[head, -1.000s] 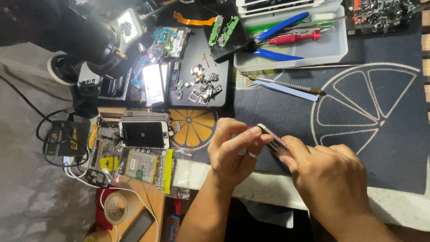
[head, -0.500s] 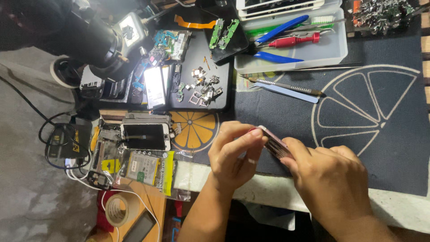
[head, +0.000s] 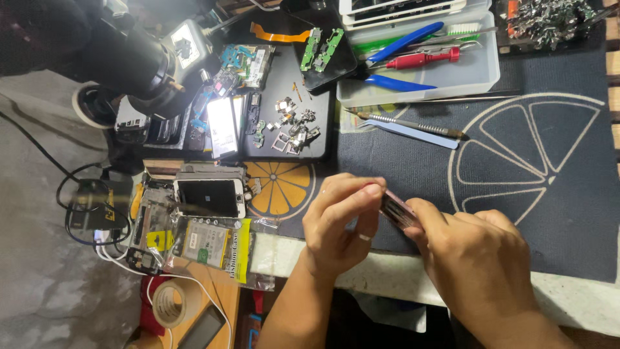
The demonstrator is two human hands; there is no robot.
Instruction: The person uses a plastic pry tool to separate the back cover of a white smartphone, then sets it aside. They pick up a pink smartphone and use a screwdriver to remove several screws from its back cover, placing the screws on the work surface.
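Note:
My left hand (head: pixel 339 223) and my right hand (head: pixel 475 258) meet over the near part of a dark blue mat with a citrus-slice drawing (head: pixel 536 161). Between them I hold a small pinkish phone (head: pixel 397 210), seen edge-on and tilted. My right hand grips its lower end, and my left fingertips pinch its upper edge. Most of the phone is hidden by my fingers.
A clear tray (head: pixel 445 77) at the back holds blue-handled pliers, a red screwdriver and a brush. Tweezers and a spudger (head: pixel 413 126) lie below it. A black tray of small parts (head: pixel 290 126), a microscope (head: pixel 139 61), a white phone (head: pixel 210 197) and a tape roll (head: pixel 169 302) sit left.
Both hands have stayed together on the phone, with only small shifts of the fingers. The view has drifted slightly.

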